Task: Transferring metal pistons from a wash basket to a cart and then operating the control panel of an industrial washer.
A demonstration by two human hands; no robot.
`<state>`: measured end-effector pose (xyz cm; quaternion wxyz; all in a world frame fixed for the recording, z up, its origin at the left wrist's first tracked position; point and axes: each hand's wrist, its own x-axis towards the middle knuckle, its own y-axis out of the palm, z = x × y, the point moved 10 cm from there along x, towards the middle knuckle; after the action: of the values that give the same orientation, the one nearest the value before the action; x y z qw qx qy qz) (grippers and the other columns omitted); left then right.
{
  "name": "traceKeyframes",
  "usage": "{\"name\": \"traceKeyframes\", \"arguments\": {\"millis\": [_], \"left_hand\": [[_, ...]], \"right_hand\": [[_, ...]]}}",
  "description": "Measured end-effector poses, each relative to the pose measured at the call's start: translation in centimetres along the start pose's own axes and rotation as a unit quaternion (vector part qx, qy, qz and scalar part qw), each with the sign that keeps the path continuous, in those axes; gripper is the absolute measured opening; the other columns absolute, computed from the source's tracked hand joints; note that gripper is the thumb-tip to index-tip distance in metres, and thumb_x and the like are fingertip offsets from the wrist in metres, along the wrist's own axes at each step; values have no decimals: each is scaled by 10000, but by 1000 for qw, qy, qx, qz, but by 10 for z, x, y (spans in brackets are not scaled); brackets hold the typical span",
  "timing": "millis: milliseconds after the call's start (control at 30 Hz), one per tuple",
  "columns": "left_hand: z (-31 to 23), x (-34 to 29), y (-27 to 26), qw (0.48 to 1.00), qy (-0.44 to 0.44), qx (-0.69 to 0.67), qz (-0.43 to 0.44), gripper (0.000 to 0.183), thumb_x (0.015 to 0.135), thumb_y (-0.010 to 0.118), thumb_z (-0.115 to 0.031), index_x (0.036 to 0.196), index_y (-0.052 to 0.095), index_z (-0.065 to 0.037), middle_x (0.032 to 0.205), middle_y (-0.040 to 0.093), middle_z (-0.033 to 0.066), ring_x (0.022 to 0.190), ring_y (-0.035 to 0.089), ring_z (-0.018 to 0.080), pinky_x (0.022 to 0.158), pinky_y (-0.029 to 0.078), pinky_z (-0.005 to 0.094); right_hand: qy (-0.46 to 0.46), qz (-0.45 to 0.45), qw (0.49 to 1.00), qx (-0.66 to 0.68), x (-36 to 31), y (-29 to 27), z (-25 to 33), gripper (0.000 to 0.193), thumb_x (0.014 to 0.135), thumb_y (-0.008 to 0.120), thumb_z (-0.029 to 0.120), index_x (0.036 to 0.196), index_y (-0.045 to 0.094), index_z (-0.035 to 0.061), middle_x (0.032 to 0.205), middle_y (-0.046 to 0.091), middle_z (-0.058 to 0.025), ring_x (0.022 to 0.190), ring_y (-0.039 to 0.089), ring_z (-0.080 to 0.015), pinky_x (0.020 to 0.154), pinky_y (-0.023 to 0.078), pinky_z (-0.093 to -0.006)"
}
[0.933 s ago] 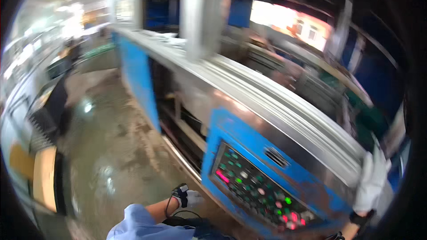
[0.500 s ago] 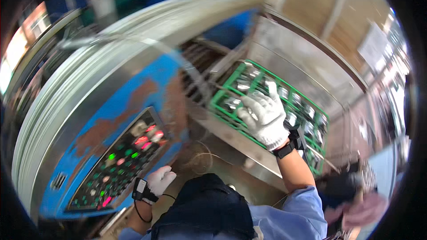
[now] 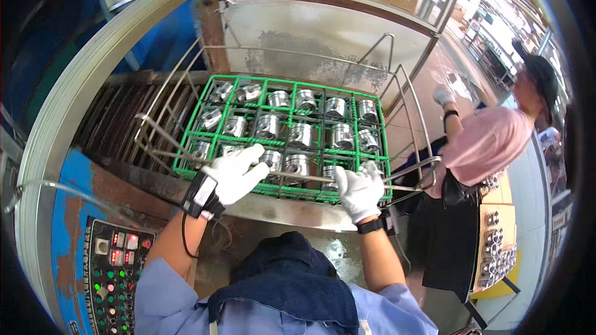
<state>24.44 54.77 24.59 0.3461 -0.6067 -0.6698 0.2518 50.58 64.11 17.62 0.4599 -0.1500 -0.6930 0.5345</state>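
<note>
A green wire basket [image 3: 214, 79] holds several silver pistons [image 3: 300, 135], standing in rows in its grid compartments. Around it runs a steel wire frame [image 3: 298, 177] with raised ends. My left hand [image 3: 234, 175], in a white knit glove, lies over the frame's near rod with fingers stretched and apart. The gloved right hand [image 3: 360, 192] is curled round the same rod farther right; its fingertips are partly hidden. Both wrists carry black bands, and a small device sits on the left one.
A blue control panel [image 3: 115, 273] with lit buttons stands at lower left, beside a curved metal machine edge [image 3: 37, 167]. Slatted rails [image 3: 118, 118] lie left of the basket. A person in a pink shirt [image 3: 490, 146] stands at right, near a table with more pistons [image 3: 493, 242].
My view has swung to the right. The left hand has come from beside the control panel to the near rod. My right hand has lowered from above the basket onto that rod.
</note>
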Motion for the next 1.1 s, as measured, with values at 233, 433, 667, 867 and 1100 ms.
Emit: {"name": "traceKeyframes", "arguments": {"millis": [233,433,667,867,1100], "left_hand": [[57,96,100,906,35,318,278,622,955,563,-549,1352,633,-75,1168,732,205,1009,724,334,859,567,434],[139,108,196,780,144,408,452,914,811,683,-639,1522,453,-112,1307,699,161,1117,652,383,1048,442,456],[154,90,230,766,127,353,521,885,801,723,-578,1524,461,-139,1458,574,147,1269,565,364,1090,433,460],[165,102,220,778,24,342,526,838,794,761,-508,1512,489,-170,1519,513,127,1358,515,337,1114,434,448],[146,128,203,794,159,412,417,370,901,633,-372,1208,725,-188,1240,685,96,1148,655,299,933,552,468]], "right_hand": [[25,-15,996,81,8,-12,-3,375,1018,563,384,870,732,84,679,668,-121,618,650,-308,1107,418,-516],[56,-30,993,96,4,-4,-10,337,990,625,385,956,720,64,612,643,-123,585,641,-307,1049,465,-472],[94,148,982,66,39,10,7,312,908,675,459,982,705,158,729,690,-81,636,691,-288,652,540,-481],[6,440,896,69,109,120,64,645,766,770,554,1227,635,124,1064,718,-187,1008,720,-374,812,584,-495],[-200,605,768,-63,75,234,107,1074,628,915,487,1527,433,149,1337,610,-132,1181,645,-384,929,557,-557]]}}
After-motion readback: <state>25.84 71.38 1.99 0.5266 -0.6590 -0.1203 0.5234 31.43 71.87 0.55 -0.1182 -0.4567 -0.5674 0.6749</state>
